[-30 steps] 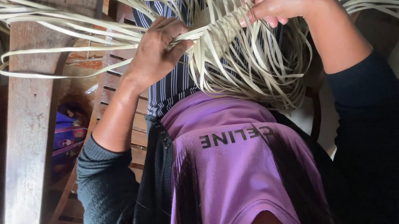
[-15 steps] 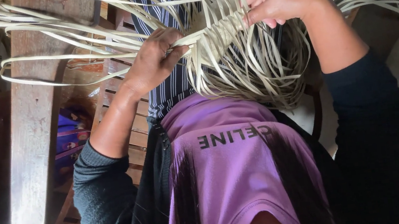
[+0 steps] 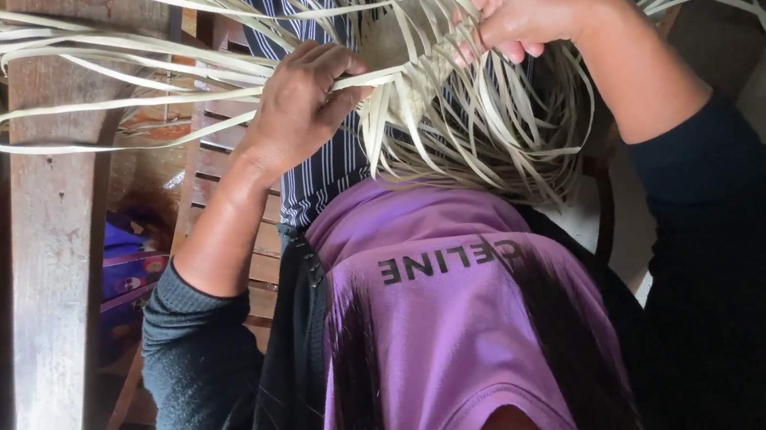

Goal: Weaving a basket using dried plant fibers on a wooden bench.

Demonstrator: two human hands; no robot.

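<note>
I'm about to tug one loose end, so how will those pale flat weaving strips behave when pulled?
Likely springy, not limp: the pale strips arc sideways unsupported. Probably light, since the left hand pinches one with just its fingers. The bundle under the right hand is tangled, so pulling may drag neighbours.

Slatted wooden bench [image 3: 235,215] (dark brown) carries pale woven strips [image 3: 448,108].

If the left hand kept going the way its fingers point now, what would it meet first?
Probably the woven strip bundle between the hands: the left hand points toward the right hand, already pinching one pale strip. Depth is unclear.
</note>
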